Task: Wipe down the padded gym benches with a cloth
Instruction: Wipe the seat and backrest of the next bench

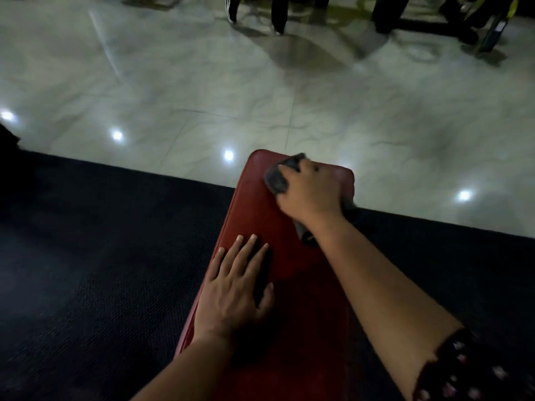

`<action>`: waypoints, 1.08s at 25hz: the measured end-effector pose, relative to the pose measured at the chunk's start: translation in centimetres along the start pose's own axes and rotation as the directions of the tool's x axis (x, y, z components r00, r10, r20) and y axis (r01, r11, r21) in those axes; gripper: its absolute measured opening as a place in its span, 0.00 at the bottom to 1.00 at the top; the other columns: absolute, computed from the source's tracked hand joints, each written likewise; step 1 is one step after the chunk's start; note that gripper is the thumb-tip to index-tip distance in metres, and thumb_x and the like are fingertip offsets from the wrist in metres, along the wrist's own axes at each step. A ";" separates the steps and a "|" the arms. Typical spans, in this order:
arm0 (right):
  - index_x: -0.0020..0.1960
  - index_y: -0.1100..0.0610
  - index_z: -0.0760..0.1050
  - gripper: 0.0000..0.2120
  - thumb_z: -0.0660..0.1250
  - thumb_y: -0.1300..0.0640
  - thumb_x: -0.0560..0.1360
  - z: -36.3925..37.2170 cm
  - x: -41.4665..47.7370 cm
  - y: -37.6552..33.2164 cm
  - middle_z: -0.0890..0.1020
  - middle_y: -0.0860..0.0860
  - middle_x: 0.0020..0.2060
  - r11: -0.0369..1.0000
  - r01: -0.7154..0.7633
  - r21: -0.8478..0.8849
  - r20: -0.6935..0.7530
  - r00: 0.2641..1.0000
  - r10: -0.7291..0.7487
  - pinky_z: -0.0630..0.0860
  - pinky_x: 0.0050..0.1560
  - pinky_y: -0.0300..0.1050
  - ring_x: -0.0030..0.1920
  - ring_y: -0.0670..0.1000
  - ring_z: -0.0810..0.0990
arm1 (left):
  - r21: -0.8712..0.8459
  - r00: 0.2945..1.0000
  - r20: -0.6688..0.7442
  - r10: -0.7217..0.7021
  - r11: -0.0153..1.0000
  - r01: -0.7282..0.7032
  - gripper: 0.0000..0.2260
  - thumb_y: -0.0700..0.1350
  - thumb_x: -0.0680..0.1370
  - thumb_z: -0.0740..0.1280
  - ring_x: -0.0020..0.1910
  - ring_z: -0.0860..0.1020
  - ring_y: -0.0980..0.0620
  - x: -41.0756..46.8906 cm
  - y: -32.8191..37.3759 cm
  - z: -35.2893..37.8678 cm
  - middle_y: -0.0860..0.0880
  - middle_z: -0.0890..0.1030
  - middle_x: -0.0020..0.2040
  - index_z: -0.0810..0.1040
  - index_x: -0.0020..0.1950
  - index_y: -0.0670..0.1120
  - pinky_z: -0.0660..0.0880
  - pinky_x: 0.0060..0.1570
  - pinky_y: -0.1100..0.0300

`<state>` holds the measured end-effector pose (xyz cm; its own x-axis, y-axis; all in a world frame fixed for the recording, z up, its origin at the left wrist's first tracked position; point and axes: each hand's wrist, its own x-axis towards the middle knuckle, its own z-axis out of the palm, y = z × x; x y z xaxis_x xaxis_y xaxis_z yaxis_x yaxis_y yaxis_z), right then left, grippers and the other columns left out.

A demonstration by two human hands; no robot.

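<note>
A red padded bench (292,250) runs away from me down the middle of the view. My right hand (308,195) is near the bench's far end and grips a dark grey cloth (278,180), pressing it onto the padding. Part of the cloth sticks out beyond my fingers and another part trails under my wrist. My left hand (237,287) rests flat on the bench's left side, closer to me, fingers straight and spread.
Dark textured rubber matting (101,270) lies under and beside the bench. Beyond it is a glossy pale tiled floor (202,91) with light reflections. Legs of people (278,13) and dark gym equipment (434,24) stand at the far edge.
</note>
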<state>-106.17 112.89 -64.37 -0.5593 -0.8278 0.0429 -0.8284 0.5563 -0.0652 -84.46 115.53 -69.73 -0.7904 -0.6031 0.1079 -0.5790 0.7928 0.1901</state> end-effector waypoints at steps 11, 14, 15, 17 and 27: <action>0.68 0.47 0.70 0.23 0.61 0.38 0.76 1.3 4.0 -1.2 0.69 0.54 0.66 0.994 0.085 0.073 -0.055 0.995 -0.082 0.72 0.55 0.55 0.60 0.63 0.71 | 0.009 0.999 -0.047 0.021 1.000 -0.021 0.28 0.58 0.75 0.58 0.75 0.64 0.49 -0.2 0.0 0.1 0.49 0.69 0.75 0.71 0.74 0.50 0.58 0.71 0.49; 0.71 0.42 0.66 0.31 0.64 0.32 0.72 0.4 1.6 4.8 0.69 0.51 0.67 0.999 0.028 0.044 -0.006 1.000 -0.028 0.72 0.55 0.53 0.60 0.62 0.73 | 0.000 0.998 -0.059 0.015 1.000 -0.015 0.28 0.58 0.74 0.59 0.74 0.67 0.48 0.0 0.0 0.3 0.48 0.71 0.74 0.73 0.72 0.50 0.56 0.72 0.51; 0.73 0.41 0.64 0.32 0.64 0.31 0.72 0.2 0.7 6.8 0.68 0.50 0.68 0.999 -0.021 0.047 0.014 1.000 0.020 0.73 0.55 0.54 0.60 0.62 0.72 | -0.012 0.998 -0.063 0.018 1.000 -0.018 0.28 0.57 0.74 0.59 0.73 0.68 0.48 0.0 0.0 0.4 0.48 0.71 0.73 0.73 0.72 0.50 0.56 0.72 0.51; 0.74 0.41 0.62 0.33 0.62 0.31 0.73 0.1 -1.2 10.3 0.67 0.50 0.69 0.989 -0.131 0.069 0.025 0.991 0.130 0.74 0.55 0.56 0.61 0.63 0.71 | -0.030 0.997 -0.073 0.020 0.999 -0.022 0.28 0.57 0.73 0.59 0.73 0.68 0.48 0.0 -0.2 0.6 0.48 0.71 0.73 0.73 0.72 0.49 0.55 0.73 0.51; 0.70 0.46 0.70 0.21 0.64 0.43 0.78 -0.3 6.3 5.5 0.70 0.52 0.66 0.997 -0.081 0.005 -0.015 0.997 0.081 0.71 0.56 0.54 0.61 0.62 0.71 | -0.034 1.000 -0.011 -0.004 0.999 0.003 0.28 0.58 0.75 0.58 0.76 0.63 0.49 -0.2 0.1 0.2 0.50 0.68 0.75 0.70 0.75 0.51 0.55 0.73 0.49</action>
<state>-114.31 110.76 -64.15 -0.6249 -0.7789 0.0521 -0.7803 0.6212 -0.0730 -84.39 115.71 -69.94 -0.7860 -0.6069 0.1177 -0.5746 0.7874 0.2231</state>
